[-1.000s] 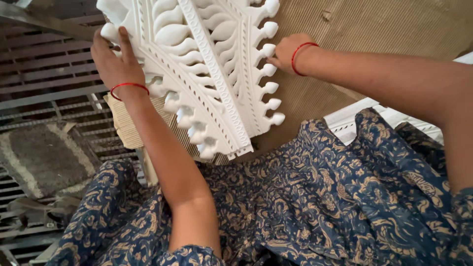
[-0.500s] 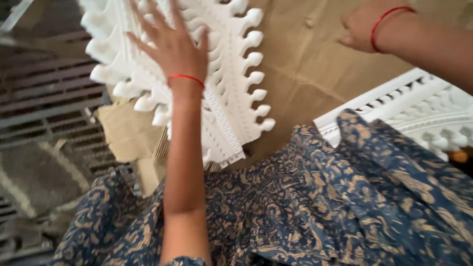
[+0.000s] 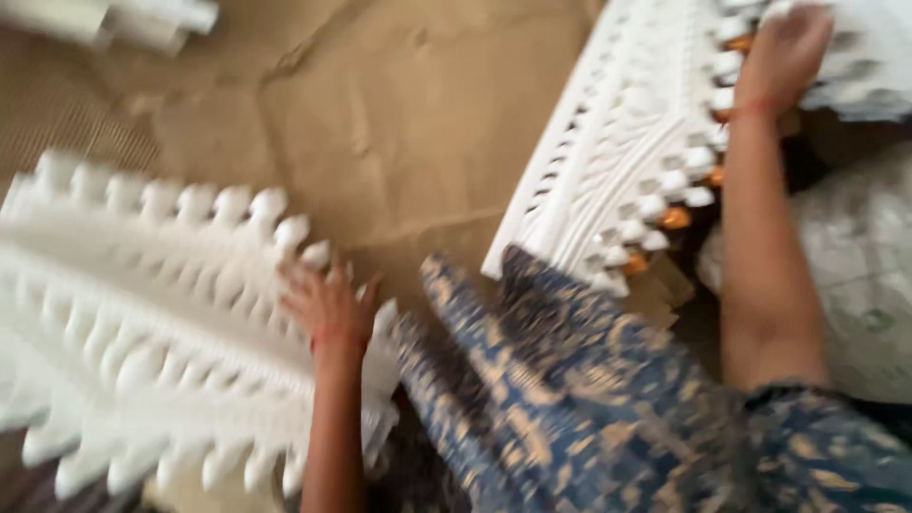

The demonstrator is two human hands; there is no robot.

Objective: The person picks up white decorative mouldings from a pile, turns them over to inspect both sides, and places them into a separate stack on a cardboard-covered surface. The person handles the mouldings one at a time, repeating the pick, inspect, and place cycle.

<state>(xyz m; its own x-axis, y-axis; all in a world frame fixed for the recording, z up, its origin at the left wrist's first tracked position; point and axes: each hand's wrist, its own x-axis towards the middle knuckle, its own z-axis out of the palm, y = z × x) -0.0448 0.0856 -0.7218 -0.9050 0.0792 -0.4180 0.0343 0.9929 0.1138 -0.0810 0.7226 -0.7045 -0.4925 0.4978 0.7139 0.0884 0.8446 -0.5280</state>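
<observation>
View: head camera, frame blurred by motion; fine detail is soft.
Left hand: the left hand (image 3: 328,309), lower centre-left, lies palm down with fingers spread flat on the white moulded panel with scalloped edges (image 3: 142,332); pressing rather than clasping, nothing enclosed.
Left panel position: fills the lower left of the frame, long axis running left to right, the hand on its right end near the upper row of scallops.
Right hand: the right hand (image 3: 784,47), upper right, rests on the second white moulded scalloped panel (image 3: 627,142); whether the fingers curl over its edge cannot be told through the blur.
Right panel position: runs diagonally from centre to upper right, under the right hand at its upper end.
Surface: brown creased cardboard sheet (image 3: 399,123) lies between the two panels.
Clothing: blue patterned fabric (image 3: 570,389) at lower centre-right, overlapping the second panel's lower end.
Wrists: a red thread shows on each.
</observation>
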